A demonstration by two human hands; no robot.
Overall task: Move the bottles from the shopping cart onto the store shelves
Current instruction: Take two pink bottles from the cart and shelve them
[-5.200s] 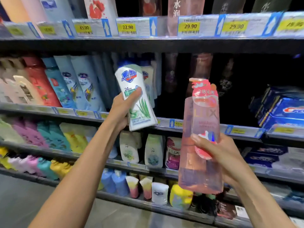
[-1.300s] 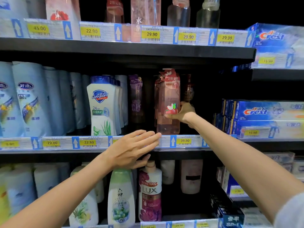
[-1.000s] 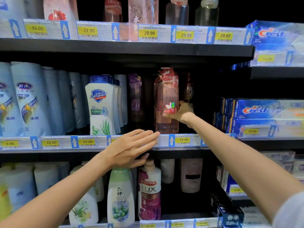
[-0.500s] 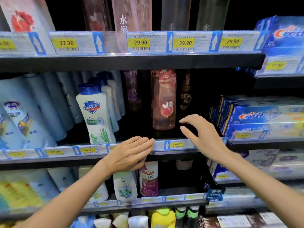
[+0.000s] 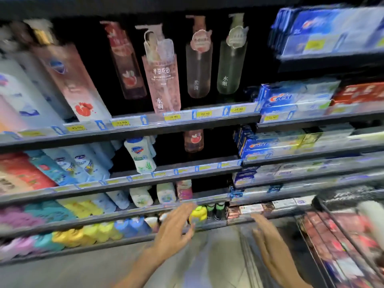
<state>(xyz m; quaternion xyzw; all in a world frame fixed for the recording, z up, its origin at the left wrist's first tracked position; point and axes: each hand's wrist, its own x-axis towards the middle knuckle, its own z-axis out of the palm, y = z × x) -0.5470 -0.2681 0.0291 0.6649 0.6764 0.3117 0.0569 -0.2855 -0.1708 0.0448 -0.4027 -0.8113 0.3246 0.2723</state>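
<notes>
The view is blurred by motion. On the middle shelf stand the white bottle with a blue cap and, further right, the pink bottle, its top hidden by the shelf above. My left hand hangs low in front of the bottom shelves, fingers spread and holding nothing. My right hand is beside it with straight fingers, also holding nothing. The shopping cart shows at the lower right, with packaged goods and a white bottle inside.
The upper shelf holds tall pump bottles and blue toothpaste boxes to the right. Lower shelves carry coloured pouches and small bottles. Grey floor lies between me, the shelving and the cart.
Both hands have dropped away from the middle shelf to floor level. The view has pulled back and swung right, bringing the cart into sight. The pink bottle stays on the shelf.
</notes>
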